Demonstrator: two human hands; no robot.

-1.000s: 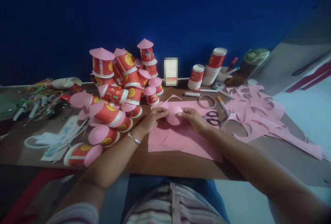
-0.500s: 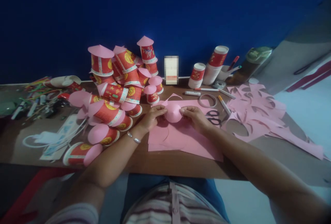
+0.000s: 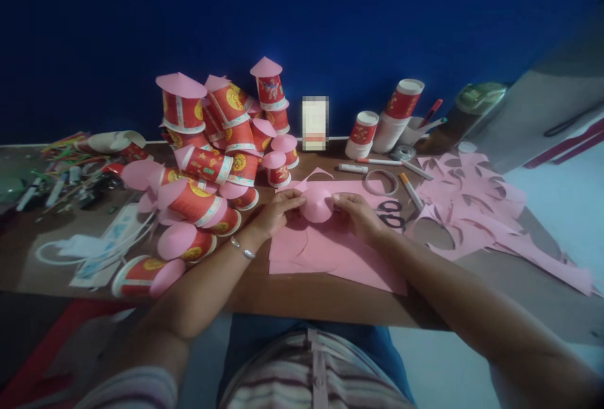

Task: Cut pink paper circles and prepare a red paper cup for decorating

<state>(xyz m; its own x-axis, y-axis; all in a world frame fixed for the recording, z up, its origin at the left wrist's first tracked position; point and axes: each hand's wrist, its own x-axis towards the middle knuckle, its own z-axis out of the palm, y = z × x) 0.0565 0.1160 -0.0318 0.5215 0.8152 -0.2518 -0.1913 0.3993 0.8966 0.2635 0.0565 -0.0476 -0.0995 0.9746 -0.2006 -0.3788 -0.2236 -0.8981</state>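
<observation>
A small pink paper cone (image 3: 316,202) is held level above pink paper sheets (image 3: 302,252) in front of me. My left hand (image 3: 278,211) pinches its left edge between thumb and fingers. At its right edge, my right hand (image 3: 359,212) grips the rim the same way. The sheets lie flat on the brown table (image 3: 264,299), and a curved cut line shows in the top one. Black-handled scissors (image 3: 391,214) lie partly hidden beside my right hand.
Red paper-cup lanterns (image 3: 193,201) with pink cone tops are piled at the left. A power strip (image 3: 106,245) lies by them. Pink scraps (image 3: 472,207) cover the right side. Behind are a tape roll (image 3: 380,183), markers (image 3: 353,168) and stacked cups (image 3: 397,113).
The camera view has shifted slightly. Both hands still hold the pink cone in nearly the same place, with hardly any movement.
</observation>
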